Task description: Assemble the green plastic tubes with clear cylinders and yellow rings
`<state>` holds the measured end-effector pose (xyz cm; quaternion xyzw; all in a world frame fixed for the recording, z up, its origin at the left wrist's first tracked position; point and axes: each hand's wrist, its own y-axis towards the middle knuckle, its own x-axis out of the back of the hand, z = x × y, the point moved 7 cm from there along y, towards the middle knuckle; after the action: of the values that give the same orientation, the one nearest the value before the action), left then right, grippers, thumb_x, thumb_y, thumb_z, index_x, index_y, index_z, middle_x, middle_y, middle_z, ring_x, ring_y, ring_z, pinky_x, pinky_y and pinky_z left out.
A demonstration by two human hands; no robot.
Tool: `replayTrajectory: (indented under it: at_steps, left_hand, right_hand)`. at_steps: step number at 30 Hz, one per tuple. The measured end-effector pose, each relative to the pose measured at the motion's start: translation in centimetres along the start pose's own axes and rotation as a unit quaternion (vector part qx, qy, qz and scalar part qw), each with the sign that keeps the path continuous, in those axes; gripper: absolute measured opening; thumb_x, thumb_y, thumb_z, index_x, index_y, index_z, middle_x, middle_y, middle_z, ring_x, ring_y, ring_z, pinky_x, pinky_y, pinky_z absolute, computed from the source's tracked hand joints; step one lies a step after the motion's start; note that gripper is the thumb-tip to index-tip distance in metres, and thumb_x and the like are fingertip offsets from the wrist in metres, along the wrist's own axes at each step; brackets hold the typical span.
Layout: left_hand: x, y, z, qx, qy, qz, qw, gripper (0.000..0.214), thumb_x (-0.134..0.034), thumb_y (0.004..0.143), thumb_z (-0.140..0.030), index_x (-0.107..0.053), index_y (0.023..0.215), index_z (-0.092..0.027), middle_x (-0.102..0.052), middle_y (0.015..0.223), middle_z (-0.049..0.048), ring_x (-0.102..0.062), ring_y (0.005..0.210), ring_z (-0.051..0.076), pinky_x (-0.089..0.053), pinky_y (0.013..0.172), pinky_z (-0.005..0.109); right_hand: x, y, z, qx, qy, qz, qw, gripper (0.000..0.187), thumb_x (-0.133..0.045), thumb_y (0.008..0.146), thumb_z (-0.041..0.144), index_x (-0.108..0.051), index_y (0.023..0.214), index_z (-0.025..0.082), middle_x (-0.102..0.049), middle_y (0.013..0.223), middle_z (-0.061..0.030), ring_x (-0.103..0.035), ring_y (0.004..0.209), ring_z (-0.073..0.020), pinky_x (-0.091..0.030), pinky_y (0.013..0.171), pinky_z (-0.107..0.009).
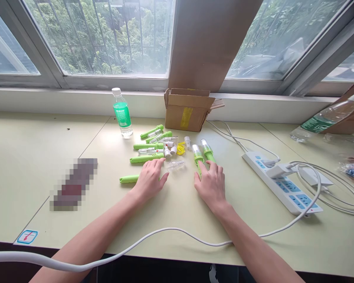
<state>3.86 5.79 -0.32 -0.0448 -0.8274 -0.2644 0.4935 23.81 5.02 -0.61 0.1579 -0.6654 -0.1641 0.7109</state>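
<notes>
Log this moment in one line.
left hand: open, over green handle | right hand: at clear-topped green stick, grip unclear | nearby: yellow rings, cardboard box

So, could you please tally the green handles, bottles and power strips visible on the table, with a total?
Green handles: 7 visible
Bottles: 2
Power strips: 1
Total: 10

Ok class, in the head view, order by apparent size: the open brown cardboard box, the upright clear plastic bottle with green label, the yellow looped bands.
1. Brown cardboard box
2. Clear plastic bottle
3. Yellow looped bands
</notes>
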Motion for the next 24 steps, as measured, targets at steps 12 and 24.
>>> replayTrajectory:
  at_steps: [12, 24]
  left_hand:
    - [0.0, 0.0, 0.0, -0.006, 0.003, -0.005, 1.0, 0.043, -0.05, 0.087, -0.029, -0.038, 0.128, -0.021, -0.057, 0.113, 0.0102, -0.055, 0.106, 0.026, -0.044, 0.092, 0.044]
    - [0.0, 0.0, 0.0, -0.004, 0.004, -0.003, 1.0, 0.043, -0.05, 0.087, -0.029, -0.038, 0.128, -0.021, -0.057, 0.112, 0.0101, -0.055, 0.105, 0.026, -0.044, 0.092, 0.043]
  right_hand:
    - [0.4, -0.5, 1.1, 0.037, -0.019, -0.004, 0.999, 0.027, -0.048, 0.085, 0.025, -0.062, 0.106, 0.013, -0.055, 0.107, -0.0165, -0.048, 0.096, -0.0296, -0.042, 0.072, -0.039]
    - [0.7, -0.3, 1.0, 0.027, -0.026, -0.003, 0.999, 0.039, -0.046, 0.086, 0.027, -0.055, 0.121, 0.011, -0.053, 0.115, -0.0185, -0.047, 0.099, -0.0315, -0.042, 0.072, -0.041]
